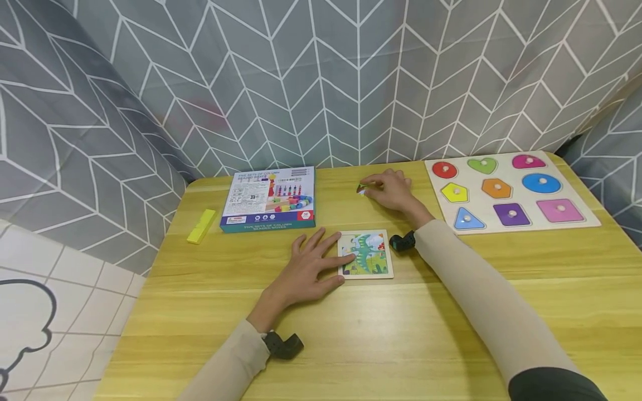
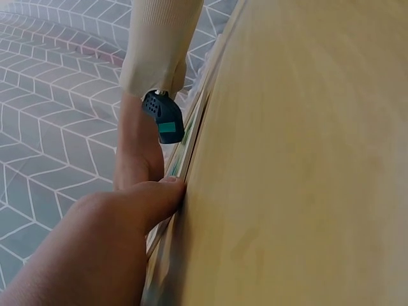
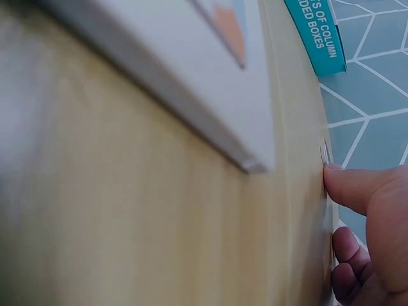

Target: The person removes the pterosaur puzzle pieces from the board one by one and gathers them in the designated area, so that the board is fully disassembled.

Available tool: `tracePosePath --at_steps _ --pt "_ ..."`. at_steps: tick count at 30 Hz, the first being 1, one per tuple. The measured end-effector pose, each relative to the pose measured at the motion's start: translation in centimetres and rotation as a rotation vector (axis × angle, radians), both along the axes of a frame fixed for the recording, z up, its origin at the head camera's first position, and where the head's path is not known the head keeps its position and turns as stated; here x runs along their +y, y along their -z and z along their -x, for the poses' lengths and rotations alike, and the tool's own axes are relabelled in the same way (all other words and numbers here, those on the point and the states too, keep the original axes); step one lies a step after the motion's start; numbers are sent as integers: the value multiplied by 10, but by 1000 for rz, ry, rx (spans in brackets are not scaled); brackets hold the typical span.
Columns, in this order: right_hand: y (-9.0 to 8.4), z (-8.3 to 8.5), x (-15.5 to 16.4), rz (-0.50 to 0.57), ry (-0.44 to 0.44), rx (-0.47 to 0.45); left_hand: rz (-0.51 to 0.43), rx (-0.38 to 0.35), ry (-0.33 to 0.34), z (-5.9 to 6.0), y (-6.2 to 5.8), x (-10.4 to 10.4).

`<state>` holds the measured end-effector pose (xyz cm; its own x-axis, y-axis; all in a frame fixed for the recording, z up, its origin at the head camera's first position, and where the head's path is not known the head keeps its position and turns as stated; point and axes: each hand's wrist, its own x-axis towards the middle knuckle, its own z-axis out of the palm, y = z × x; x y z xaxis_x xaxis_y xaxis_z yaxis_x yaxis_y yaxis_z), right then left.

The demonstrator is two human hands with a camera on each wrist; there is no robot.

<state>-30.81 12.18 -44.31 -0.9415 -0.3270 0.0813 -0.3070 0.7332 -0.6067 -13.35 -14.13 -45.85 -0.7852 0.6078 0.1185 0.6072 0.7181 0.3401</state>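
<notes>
My left hand [image 1: 313, 264] lies flat on the wooden table [image 1: 381, 334], its straight fingers touching the left edge of a small dinosaur puzzle [image 1: 368, 253]. In the left wrist view my left hand [image 2: 108, 242] presses its thumb against the puzzle's edge [image 2: 185, 156]. Farther back, my right hand [image 1: 387, 188] is curled over a small coloured puzzle piece [image 1: 362, 189] and pinches it at the fingertips. In the right wrist view the thumb [image 3: 357, 188] of that hand meets the thin piece [image 3: 325, 153] lying on the table.
A teal-edged bead toy box [image 1: 268, 199] lies back left, with a yellow block [image 1: 200, 225] beside it. A white shape peg board [image 1: 506, 192] fills the back right corner. Patterned grey curtain hangs behind the table. A sleeve and wrist camera [image 2: 164, 118] cross behind the puzzle.
</notes>
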Motion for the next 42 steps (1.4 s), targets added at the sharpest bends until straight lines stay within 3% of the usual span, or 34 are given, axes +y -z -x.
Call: tracePosePath --at_steps 14,26,36,42 --pt "-5 -1 -11 -8 -21 -21 -4 -10 7 0 -1 0" --pt "3 -2 0 187 -49 -5 -16 -7 2 -1 -2 -1" --pt "8 -35 10 355 -102 41 -18 -8 -6 -1 -1 -1" --pt "11 -65 15 358 -135 36 -33 -4 1 -1 -1 0"
